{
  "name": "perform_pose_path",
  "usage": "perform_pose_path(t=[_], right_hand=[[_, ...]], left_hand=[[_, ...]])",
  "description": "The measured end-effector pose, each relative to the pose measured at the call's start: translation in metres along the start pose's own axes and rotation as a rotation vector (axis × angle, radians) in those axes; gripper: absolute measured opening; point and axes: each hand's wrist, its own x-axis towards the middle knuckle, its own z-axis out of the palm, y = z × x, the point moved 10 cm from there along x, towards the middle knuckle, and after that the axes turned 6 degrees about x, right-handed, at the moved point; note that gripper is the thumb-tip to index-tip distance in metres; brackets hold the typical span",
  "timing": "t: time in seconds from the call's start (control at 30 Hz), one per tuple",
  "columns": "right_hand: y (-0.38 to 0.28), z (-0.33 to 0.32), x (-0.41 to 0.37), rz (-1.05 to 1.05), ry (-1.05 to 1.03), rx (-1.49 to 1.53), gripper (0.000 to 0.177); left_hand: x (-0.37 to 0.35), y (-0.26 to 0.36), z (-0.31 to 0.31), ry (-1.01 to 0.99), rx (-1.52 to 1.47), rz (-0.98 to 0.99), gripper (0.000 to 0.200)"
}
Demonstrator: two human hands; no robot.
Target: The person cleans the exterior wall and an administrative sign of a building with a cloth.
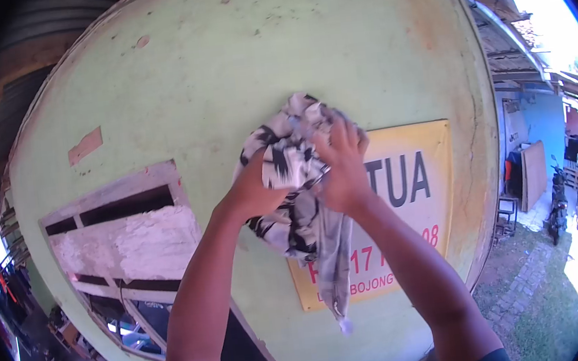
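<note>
A bunched cloth (305, 207), patterned in black, white and grey, is held up in front of a pale green wall. My left hand (259, 190) grips its left side, thumb up against the folds. On the upper right, my right hand (343, 168) has its fingers closed over the fabric. One long end of the cloth hangs down below both hands, narrowing to a tip. Behind it, a yellow-bordered sign (409, 204) with dark and red lettering is partly covered by the cloth and my right arm.
The green wall (222, 61) fills most of the view. A window frame (130, 265) with dark gaps and panes sits at lower left. Motorcycles (557, 203) stand outside at right, near a leaning board (533, 174) and a paved path (519, 290). Clothes hang at far left.
</note>
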Motion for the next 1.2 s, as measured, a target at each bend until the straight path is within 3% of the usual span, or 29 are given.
perform_pose_path(t=[0.07,0.1,0.17,0.23,0.27,0.33,0.37,0.43,0.5,0.53,0.57,0.63,0.7,0.77,0.83,0.9,0.97,1.03,1.07,1.1,1.13,1.2], right_hand=[[0.001,0.006,-0.004,-0.026,0.020,-0.030,0.081],[0.001,0.008,-0.005,-0.039,0.000,-0.067,0.076],[0.001,0.007,-0.005,-0.043,-0.017,-0.079,0.072],[0.004,0.006,-0.006,-0.029,-0.039,-0.095,0.069],[0.005,0.008,-0.008,-0.055,-0.067,-0.156,0.066],[0.008,0.007,-0.011,-0.065,-0.104,-0.248,0.063],[0.007,0.009,-0.009,-0.073,-0.132,-0.279,0.060],[-0.001,0.015,-0.009,-0.076,-0.167,-0.314,0.057],[-0.029,0.025,-0.013,-0.183,-0.137,-0.576,0.056],[-0.034,0.022,-0.014,-0.147,-0.110,-0.301,0.063],[-0.039,0.021,-0.020,-0.167,-0.109,-0.304,0.063],[-0.045,0.010,-0.029,-0.115,-0.255,-0.068,0.069],[-0.044,0.015,-0.033,-0.156,-0.285,-0.078,0.073],[-0.035,0.029,-0.037,-0.154,-0.279,-0.291,0.073],[-0.032,0.030,-0.034,-0.138,-0.215,-0.273,0.065],[-0.005,0.021,-0.020,0.012,-0.123,-0.152,0.051],[0.020,-0.011,-0.001,0.011,0.029,-0.216,0.044],[0.077,-0.052,0.016,0.166,0.110,-0.221,0.057],[0.105,-0.078,0.021,0.229,0.134,-0.349,0.081],[0.130,-0.107,0.021,0.287,0.197,-0.354,0.085],[0.167,-0.131,0.017,0.375,0.252,-0.350,0.077],[0.227,-0.181,0.000,0.441,0.418,-0.557,0.080]], left_hand=[[-0.002,-0.011,0.005,0.133,-0.050,0.188,0.083],[-0.006,-0.014,0.012,0.124,-0.052,0.215,0.083],[-0.024,0.002,0.005,0.357,0.184,0.405,0.071],[-0.032,0.012,0.003,0.409,0.534,0.319,0.069],[-0.035,0.021,0.004,0.475,0.733,0.421,0.070],[-0.053,0.016,-0.022,0.867,0.688,0.221,0.079],[-0.055,0.005,-0.028,0.943,0.593,0.114,0.079],[-0.045,-0.003,-0.021,0.861,0.469,0.106,0.075],[-0.041,-0.001,-0.015,0.809,0.360,0.151,0.067],[-0.037,-0.001,-0.013,0.757,0.260,0.197,0.059],[-0.040,-0.012,-0.017,0.777,0.259,0.197,0.059],[-0.044,-0.024,-0.016,0.658,-0.001,0.389,0.046],[-0.048,-0.024,-0.016,0.657,0.005,0.388,0.043],[-0.049,-0.029,-0.010,0.610,-0.045,0.385,0.044],[-0.048,-0.024,-0.007,0.595,-0.019,0.373,0.046],[-0.061,-0.013,-0.011,0.814,0.075,0.559,0.050],[-0.058,-0.022,-0.008,0.770,0.073,0.528,0.052],[-0.055,-0.008,0.007,0.641,0.403,0.513,0.053],[-0.051,-0.009,0.014,0.581,0.463,0.494,0.054],[-0.051,-0.005,0.017,0.580,0.454,0.495,0.054],[-0.048,0.004,0.029,0.531,0.595,0.501,0.058],[-0.044,0.021,0.042,0.481,0.727,0.499,0.062]])
